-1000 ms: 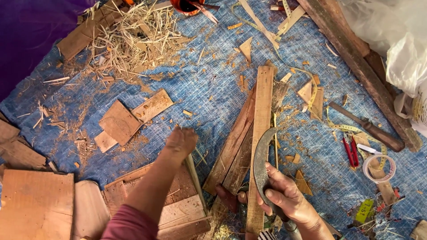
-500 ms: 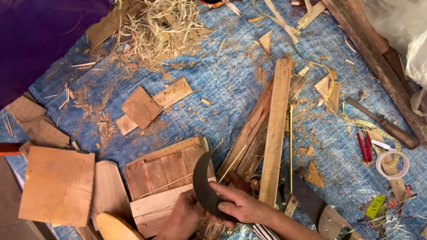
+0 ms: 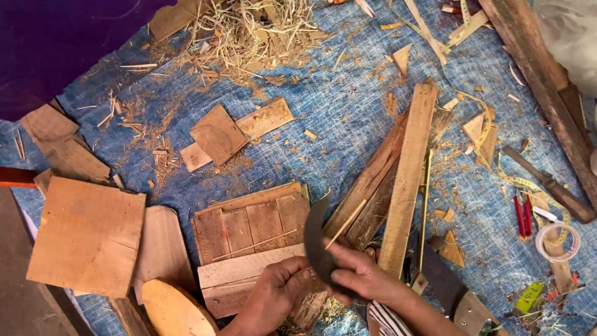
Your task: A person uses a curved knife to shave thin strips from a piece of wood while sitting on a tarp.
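Dark steel, the curved blade (image 3: 316, 239) looks stiff, weighty and sharp-edged, so best gripped low near its handle. Right hand (image 3: 362, 274) closes around it with a thin bamboo sliver (image 3: 346, 224); left hand (image 3: 277, 289) pinches alongside, just below the slatted wooden panel (image 3: 249, 224).

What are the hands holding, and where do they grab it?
The right hand grips a dark curved blade at its lower end, with a thin stick; the left hand touches there too.

left hand (image 3: 277, 289) drawn back from the boards, joining right hand (image 3: 360, 274) on curved blade (image 3: 317, 242)
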